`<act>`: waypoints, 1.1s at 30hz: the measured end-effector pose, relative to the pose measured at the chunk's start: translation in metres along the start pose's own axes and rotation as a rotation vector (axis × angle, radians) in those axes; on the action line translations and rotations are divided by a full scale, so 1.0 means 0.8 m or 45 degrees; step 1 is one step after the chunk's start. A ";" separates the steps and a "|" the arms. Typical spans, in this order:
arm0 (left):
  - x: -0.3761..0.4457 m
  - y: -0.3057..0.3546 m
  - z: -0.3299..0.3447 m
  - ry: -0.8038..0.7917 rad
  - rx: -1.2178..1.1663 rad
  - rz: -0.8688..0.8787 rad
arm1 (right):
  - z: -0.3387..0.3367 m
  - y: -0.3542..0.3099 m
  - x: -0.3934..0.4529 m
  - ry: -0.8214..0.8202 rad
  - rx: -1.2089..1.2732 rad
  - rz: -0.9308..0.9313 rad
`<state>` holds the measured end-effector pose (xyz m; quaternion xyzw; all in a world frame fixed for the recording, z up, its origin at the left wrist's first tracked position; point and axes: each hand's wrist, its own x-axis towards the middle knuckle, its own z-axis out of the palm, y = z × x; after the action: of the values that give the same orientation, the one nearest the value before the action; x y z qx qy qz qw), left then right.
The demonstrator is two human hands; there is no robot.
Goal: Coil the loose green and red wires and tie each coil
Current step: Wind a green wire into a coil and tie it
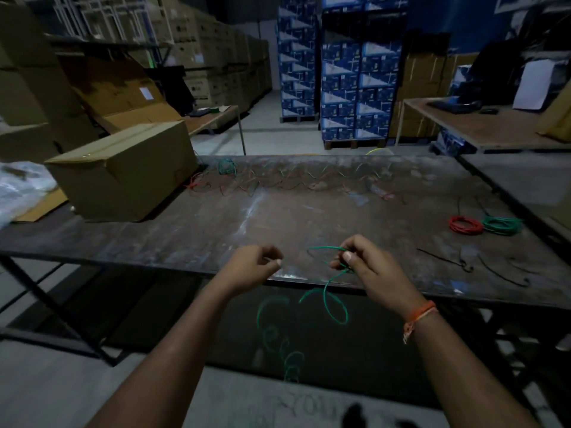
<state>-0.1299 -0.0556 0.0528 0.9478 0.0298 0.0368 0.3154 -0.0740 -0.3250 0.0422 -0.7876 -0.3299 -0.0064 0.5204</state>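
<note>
At the table's (309, 211) six-o'clock edge, the right hand (367, 264) pinches a green wire (330, 291) that loops down off the edge; the left hand (253, 264) is curled, seemingly empty. Tied red coil (466, 224) and green coil (502, 225) lie at three o'clock.

Bare table (278, 217) ahead; cardboard box (123, 171) blocks the left.

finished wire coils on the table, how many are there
2 neat ones: a red coil and a green coil, touching, at the table's right side. A small green bundle by the far edge might be a third.
</note>
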 end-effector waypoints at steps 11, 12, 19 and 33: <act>-0.010 0.072 0.011 -0.279 -0.975 0.462 | 0.008 -0.015 0.016 0.410 0.286 0.021; -0.011 0.070 0.013 -0.294 -1.032 0.480 | 0.010 -0.016 0.021 0.462 0.350 0.060; 0.012 0.072 0.009 -0.102 -1.960 0.329 | 0.045 -0.036 0.036 0.306 0.692 0.318; 0.047 0.029 -0.038 -0.198 -1.265 0.018 | 0.060 -0.024 0.079 0.709 0.784 0.332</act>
<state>-0.0943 -0.0528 0.0928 0.6832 -0.0214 -0.0222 0.7296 -0.0506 -0.2486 0.0583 -0.5990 -0.0613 -0.0540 0.7966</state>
